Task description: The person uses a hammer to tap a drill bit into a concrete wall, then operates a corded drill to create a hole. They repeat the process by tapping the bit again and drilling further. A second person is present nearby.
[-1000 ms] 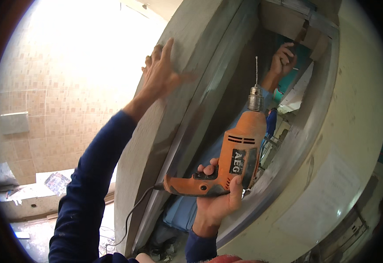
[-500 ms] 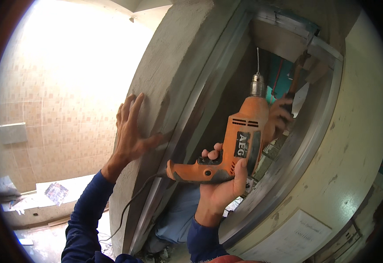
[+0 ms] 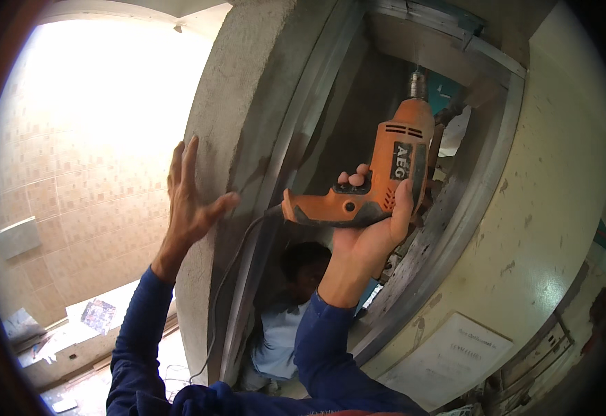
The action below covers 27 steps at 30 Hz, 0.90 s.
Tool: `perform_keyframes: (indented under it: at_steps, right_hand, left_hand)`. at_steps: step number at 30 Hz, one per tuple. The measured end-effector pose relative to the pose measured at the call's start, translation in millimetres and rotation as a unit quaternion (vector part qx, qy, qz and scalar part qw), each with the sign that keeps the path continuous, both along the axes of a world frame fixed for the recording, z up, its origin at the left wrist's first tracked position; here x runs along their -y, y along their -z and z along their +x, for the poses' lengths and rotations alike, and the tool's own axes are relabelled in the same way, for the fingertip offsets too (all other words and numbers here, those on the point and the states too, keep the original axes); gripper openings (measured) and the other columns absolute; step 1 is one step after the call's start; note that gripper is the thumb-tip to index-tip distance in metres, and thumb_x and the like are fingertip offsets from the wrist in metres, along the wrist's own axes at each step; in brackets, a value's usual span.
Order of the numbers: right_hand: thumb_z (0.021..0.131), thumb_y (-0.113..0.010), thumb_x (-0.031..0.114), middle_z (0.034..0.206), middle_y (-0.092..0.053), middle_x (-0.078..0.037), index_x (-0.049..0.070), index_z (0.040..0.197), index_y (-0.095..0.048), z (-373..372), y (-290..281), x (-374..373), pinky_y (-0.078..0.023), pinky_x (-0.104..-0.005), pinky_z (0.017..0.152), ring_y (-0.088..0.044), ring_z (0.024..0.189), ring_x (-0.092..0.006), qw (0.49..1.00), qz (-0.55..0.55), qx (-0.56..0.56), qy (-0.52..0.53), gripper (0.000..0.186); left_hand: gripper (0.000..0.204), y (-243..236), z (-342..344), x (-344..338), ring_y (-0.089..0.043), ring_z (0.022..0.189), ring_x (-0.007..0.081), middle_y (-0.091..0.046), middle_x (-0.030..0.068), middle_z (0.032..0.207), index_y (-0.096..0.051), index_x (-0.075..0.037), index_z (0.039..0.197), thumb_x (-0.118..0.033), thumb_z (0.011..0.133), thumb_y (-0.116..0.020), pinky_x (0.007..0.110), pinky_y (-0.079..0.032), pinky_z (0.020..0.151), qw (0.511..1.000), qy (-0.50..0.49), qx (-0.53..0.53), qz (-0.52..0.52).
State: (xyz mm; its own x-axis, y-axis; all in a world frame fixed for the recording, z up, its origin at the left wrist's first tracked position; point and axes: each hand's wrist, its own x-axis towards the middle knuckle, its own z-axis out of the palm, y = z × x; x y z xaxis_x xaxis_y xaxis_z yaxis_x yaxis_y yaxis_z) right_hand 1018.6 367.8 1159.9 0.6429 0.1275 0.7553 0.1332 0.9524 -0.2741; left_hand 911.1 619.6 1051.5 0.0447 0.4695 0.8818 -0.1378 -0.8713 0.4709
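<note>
My left hand (image 3: 190,208) is open, fingers apart, against the edge of a rough concrete column (image 3: 226,118). My right hand (image 3: 365,243) grips a dusty orange corded drill (image 3: 382,156), held pointing upward inside a metal-lined opening (image 3: 497,152). Its chuck is close under the panel (image 3: 400,38) at the top of the opening; where the thin bit ends is hard to make out. The black cable (image 3: 244,239) hangs from the handle down along the column.
A co-worker (image 3: 289,319) in light blue is low inside the opening, partly hidden behind my right arm. Left is a bright tiled wall (image 3: 74,222) with a small plate (image 3: 17,236). A white sheet (image 3: 448,360) is on the pale curved surface at right.
The drill has risen in my right hand toward the panel above. My left hand has slid down and left along the column. The co-worker's head has come into view low in the opening.
</note>
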Motion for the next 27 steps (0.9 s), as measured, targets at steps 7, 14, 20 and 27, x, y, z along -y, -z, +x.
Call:
perform_keyframes:
  at_steps: [7, 14, 20, 27]
  right_hand:
    - [0.105, -0.065, 0.048, 0.103, -0.069, -0.012, 0.001, 0.138, -0.062, -26.8, -1.3, -4.1, -0.061, -0.0447, 0.089, -0.07, 0.088, -0.0247, 0.998, 0.033, -0.005, -0.044, 0.057]
    - [0.107, -0.064, 0.045, 0.098, -0.07, -0.014, 0.005, 0.14, -0.061, -36.5, -21.9, -19.7, -0.062, -0.0455, 0.085, -0.071, 0.086, -0.0244, 0.989, 0.078, 0.014, -0.127, 0.051]
    - [0.109, -0.06, 0.044, 0.098, -0.07, -0.014, 0.006, 0.14, -0.061, -42.5, -26.2, -30.7, -0.062, -0.0466, 0.086, -0.072, 0.088, -0.025, 0.982, 0.094, 0.012, -0.162, 0.049]
    - [0.11, -0.06, 0.044, 0.098, -0.072, -0.016, 0.005, 0.139, -0.061, -48.6, -13.7, -39.8, -0.061, -0.0479, 0.084, -0.072, 0.087, -0.0259, 0.98, 0.096, 0.018, -0.174, 0.048]
  left_hand:
    - [0.141, -22.2, -5.2, -1.7, -0.038, 0.147, 0.0531, -0.034, 0.0284, 0.157, -0.03, -0.016, 0.173, -0.056, 0.057, -0.098, 0.075, -0.041, 0.115, 1.0, 0.015, -0.014, 0.012]
    - [0.14, -15.5, -3.0, -6.4, -0.04, 0.146, 0.0483, -0.038, 0.0235, 0.148, -0.029, -0.018, 0.174, -0.056, 0.059, -0.099, 0.066, -0.042, 0.119, 0.999, -0.01, -0.015, 0.034]
    - [0.133, -14.0, -7.0, 1.5, -0.041, 0.144, 0.0476, -0.039, 0.0235, 0.147, -0.032, -0.017, 0.173, -0.042, 0.058, -0.093, 0.065, -0.042, 0.119, 0.999, -0.024, -0.048, 0.0]
    - [0.126, -18.7, -2.6, 10.5, -0.045, 0.141, 0.0454, -0.04, 0.0224, 0.148, -0.036, -0.017, 0.172, -0.037, 0.06, -0.091, 0.061, -0.046, 0.116, 0.999, -0.029, -0.033, 0.017]
